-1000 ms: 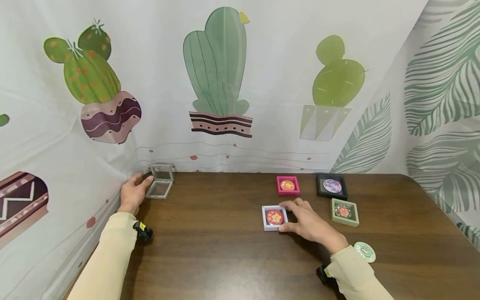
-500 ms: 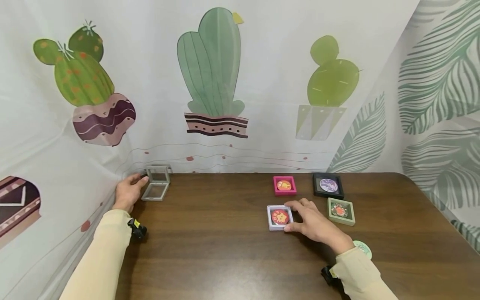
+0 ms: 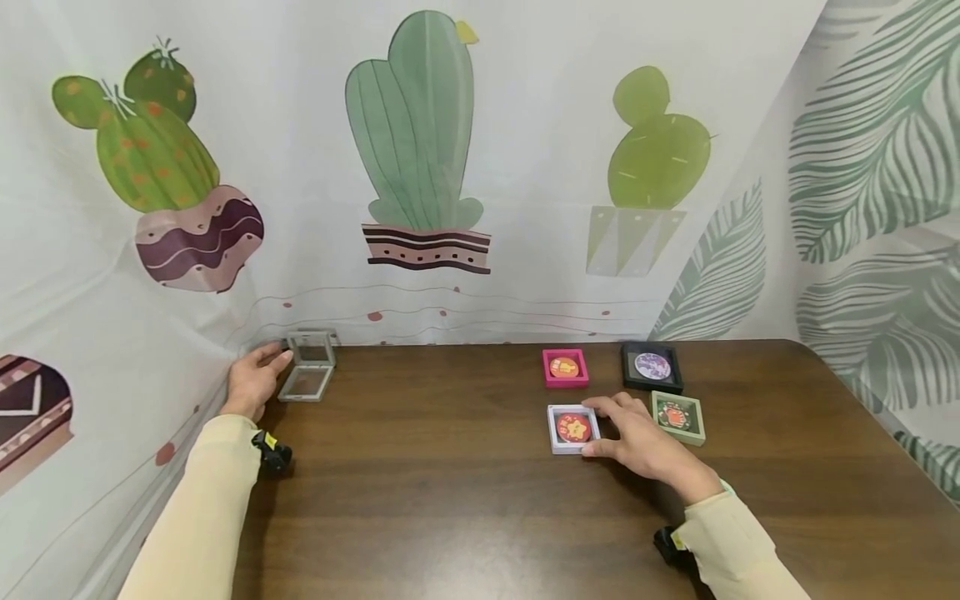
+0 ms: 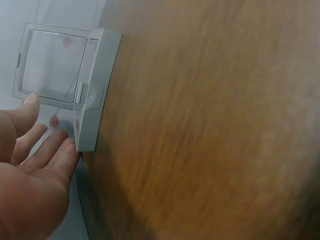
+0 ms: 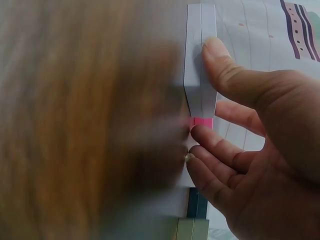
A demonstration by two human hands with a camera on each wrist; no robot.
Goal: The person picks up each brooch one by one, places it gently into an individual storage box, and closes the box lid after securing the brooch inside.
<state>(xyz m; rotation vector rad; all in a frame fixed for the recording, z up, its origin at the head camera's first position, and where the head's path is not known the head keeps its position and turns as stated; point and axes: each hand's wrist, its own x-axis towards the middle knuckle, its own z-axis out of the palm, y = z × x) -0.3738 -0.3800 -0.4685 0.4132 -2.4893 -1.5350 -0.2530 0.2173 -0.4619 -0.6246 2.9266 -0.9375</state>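
My right hand (image 3: pixel 641 442) pinches a lavender-white display case (image 3: pixel 573 450) by its right side, thumb at the near corner and a finger at the far one. A red round badge (image 3: pixel 573 427) with a yellow star shows inside it. In the right wrist view the thumb presses the side of this case (image 5: pixel 200 60). At the table's far left corner stands a grey clear-window display case (image 3: pixel 307 383) with its lid raised. My left hand (image 3: pixel 253 382) is beside it, fingers extended. In the left wrist view the fingertips are at the edge of the grey case (image 4: pixel 95 115).
Beyond my right hand, a pink case (image 3: pixel 566 383) and a black case (image 3: pixel 652 386) stand near the back edge. A green case (image 3: pixel 678 435) is close to my right knuckles. A cactus-print curtain (image 3: pixel 420 300) hangs along the back and left.
The lavender-white case has slid right across the table with my right hand. My right sleeve now covers almost all of the mint-green round badge. The left hand stays by the grey case.
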